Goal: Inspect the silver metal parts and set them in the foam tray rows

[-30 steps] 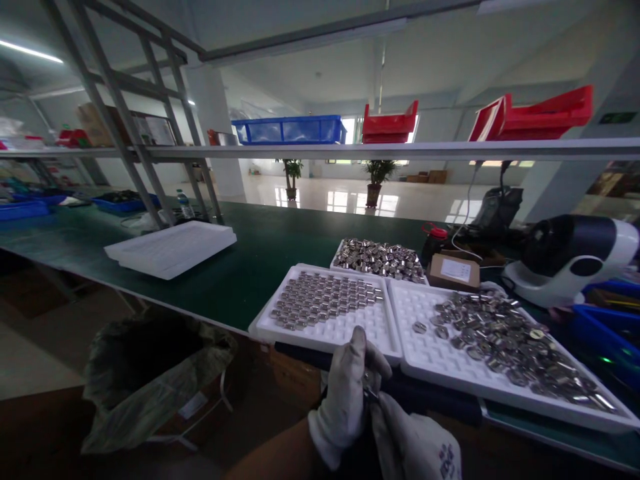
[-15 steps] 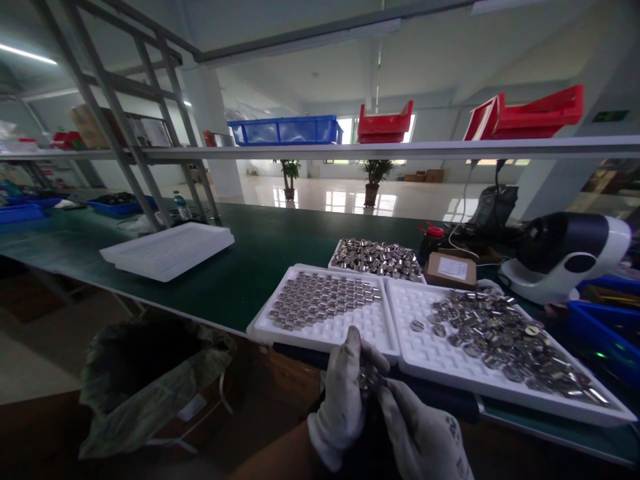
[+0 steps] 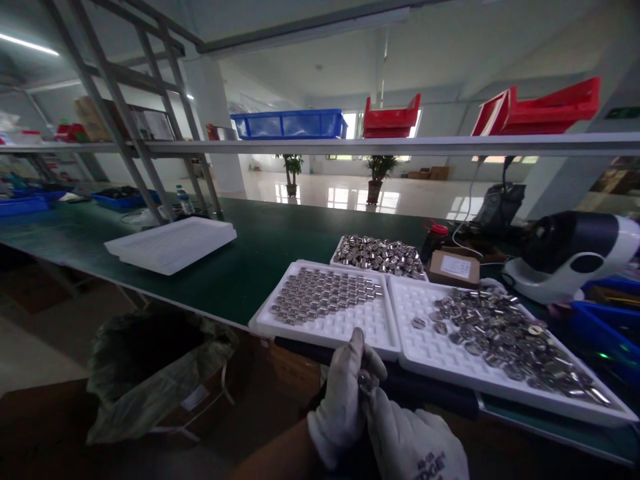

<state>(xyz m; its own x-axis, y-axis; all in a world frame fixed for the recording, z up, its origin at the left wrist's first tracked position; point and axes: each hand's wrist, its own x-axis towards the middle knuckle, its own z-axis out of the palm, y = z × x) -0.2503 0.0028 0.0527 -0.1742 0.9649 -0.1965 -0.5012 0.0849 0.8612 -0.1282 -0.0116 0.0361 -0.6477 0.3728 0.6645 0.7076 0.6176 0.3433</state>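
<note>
Inside the curled left hand (image 3: 341,397), a metal part (image 3: 365,380) is being gripped, seemingly steadied for the right hand (image 3: 413,430), whose hold cannot be told; beyond, loose parts (image 3: 507,343) are apparently being kept reachable by a tray (image 3: 430,353).

Left glove (image 3: 341,397) and right glove (image 3: 414,439), both off-white work gloves

The left looks plain on the side in view, with a snug wrist cuff (image 3: 324,445) and a bare forearm (image 3: 283,447) behind it; the right carries dark capitals reading EDGE beneath a smaller, blurred line of print.
</note>
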